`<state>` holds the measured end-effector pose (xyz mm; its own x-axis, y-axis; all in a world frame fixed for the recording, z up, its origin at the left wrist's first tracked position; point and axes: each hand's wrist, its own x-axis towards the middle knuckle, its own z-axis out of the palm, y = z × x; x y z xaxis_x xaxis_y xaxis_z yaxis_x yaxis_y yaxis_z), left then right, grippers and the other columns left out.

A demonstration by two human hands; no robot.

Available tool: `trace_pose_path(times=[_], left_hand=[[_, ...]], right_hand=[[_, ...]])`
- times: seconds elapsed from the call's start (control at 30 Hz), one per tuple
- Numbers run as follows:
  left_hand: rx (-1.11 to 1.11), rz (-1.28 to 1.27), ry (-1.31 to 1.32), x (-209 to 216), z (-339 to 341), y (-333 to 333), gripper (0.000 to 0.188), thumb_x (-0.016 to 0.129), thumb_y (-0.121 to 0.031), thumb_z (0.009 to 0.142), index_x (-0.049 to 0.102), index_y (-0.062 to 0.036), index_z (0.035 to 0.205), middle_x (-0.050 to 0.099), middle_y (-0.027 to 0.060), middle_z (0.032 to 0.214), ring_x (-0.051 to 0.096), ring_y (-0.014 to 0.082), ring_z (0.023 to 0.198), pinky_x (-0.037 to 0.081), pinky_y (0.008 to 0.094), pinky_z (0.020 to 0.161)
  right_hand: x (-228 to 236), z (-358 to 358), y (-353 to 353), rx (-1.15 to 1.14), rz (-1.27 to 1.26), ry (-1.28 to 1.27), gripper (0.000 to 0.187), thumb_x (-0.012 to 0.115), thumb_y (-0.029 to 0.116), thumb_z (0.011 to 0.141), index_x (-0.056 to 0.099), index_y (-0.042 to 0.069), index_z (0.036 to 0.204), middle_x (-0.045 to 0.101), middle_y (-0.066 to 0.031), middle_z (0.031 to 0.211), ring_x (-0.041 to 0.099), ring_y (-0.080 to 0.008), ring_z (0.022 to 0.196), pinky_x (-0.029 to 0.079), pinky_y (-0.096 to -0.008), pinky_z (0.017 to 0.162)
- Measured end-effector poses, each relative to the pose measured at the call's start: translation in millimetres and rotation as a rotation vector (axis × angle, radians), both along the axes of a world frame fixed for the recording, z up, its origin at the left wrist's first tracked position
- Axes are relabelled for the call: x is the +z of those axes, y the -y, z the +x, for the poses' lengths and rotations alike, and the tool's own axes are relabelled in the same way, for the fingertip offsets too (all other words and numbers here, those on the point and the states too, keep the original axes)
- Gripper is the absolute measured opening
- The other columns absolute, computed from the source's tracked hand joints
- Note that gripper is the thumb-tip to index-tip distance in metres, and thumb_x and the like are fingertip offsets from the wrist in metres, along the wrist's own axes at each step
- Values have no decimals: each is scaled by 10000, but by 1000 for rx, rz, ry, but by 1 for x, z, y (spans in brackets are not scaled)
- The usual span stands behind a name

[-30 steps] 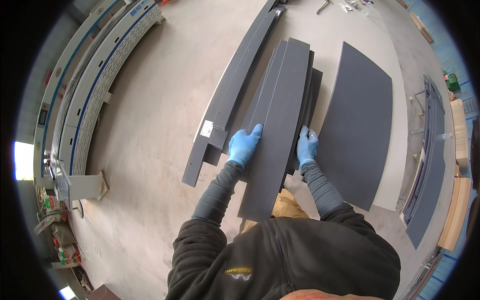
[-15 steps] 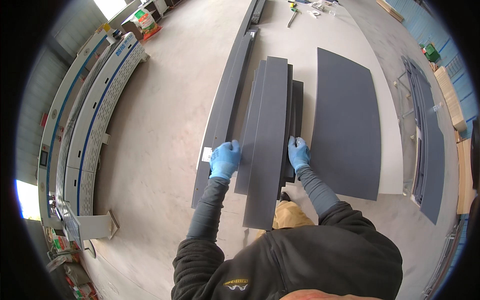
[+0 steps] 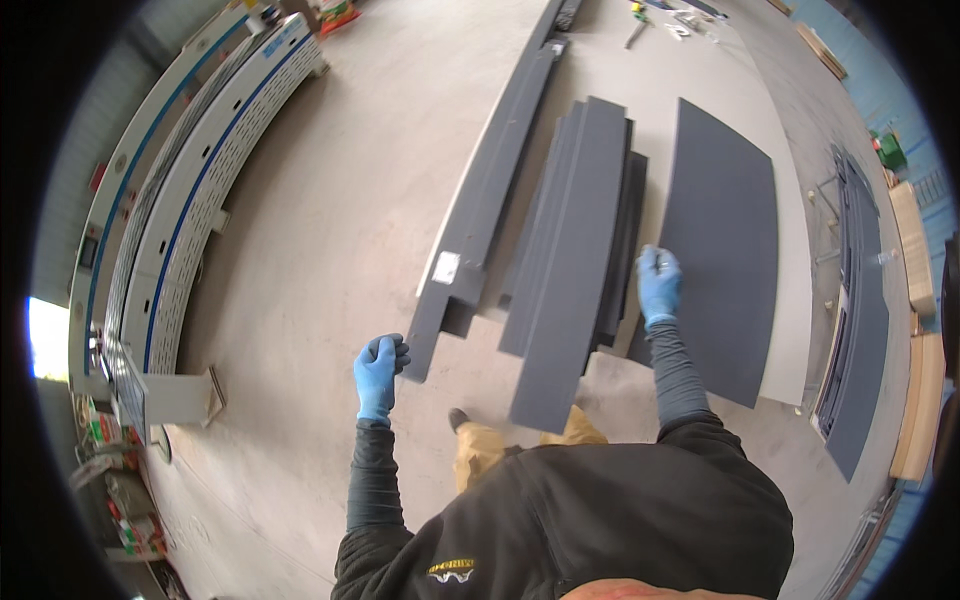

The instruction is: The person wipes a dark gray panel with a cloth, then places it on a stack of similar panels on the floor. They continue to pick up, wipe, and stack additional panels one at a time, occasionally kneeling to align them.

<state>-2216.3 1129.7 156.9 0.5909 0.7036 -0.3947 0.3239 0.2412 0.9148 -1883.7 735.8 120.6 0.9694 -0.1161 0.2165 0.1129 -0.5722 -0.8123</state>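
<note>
Both my hands wear blue gloves with darker fingertips. My left hand (image 3: 377, 378) is a loose fist above the floor, just left of the near end of a long dark grey panel (image 3: 424, 335); nothing shows in it. My right hand (image 3: 660, 285) has its fingers curled in over the left edge of a wide dark grey board (image 3: 725, 250); whatever they might hold is hidden. Between my hands lies a stack of narrow dark grey panels (image 3: 565, 260), its top panel jutting toward me. Neither hand touches that stack. A white label (image 3: 446, 267) sits on the long panel.
Everything lies on a pale table (image 3: 790, 345) with tools (image 3: 636, 30) at its far end. A long white machine with a blue stripe (image 3: 205, 190) stands on the left. More dark panels (image 3: 858, 330) rest on a rack at the right. Concrete floor (image 3: 290, 300) lies between machine and table.
My hands have moved apart and off the stack: the left toward me and to the left, the right over to the wide board. The view has shifted, and my feet show more.
</note>
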Motion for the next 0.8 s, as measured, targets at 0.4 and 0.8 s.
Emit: trace_pose_path(times=[0.4, 0.8], left_hand=[[-15, 210, -89, -69, -185, -202, 294, 623, -189, 1032, 744, 71, 1099, 775, 124, 943, 719, 188, 949, 552, 322, 913], [-549, 995, 391, 77, -32, -313, 749, 713, -362, 925, 505, 39, 1523, 468, 309, 1577, 438, 481, 1472, 350, 527, 1215]], right_hand=[[125, -201, -278, 327, 729, 22, 191, 567, 171, 1091, 668, 10, 1109, 748, -166, 1226, 737, -203, 1008, 590, -348, 908], [70, -254, -552, 689, 749, -488, 470, 559, 324, 1118, 570, -10, 1448, 691, -106, 1349, 672, -175, 1197, 545, -332, 1043]])
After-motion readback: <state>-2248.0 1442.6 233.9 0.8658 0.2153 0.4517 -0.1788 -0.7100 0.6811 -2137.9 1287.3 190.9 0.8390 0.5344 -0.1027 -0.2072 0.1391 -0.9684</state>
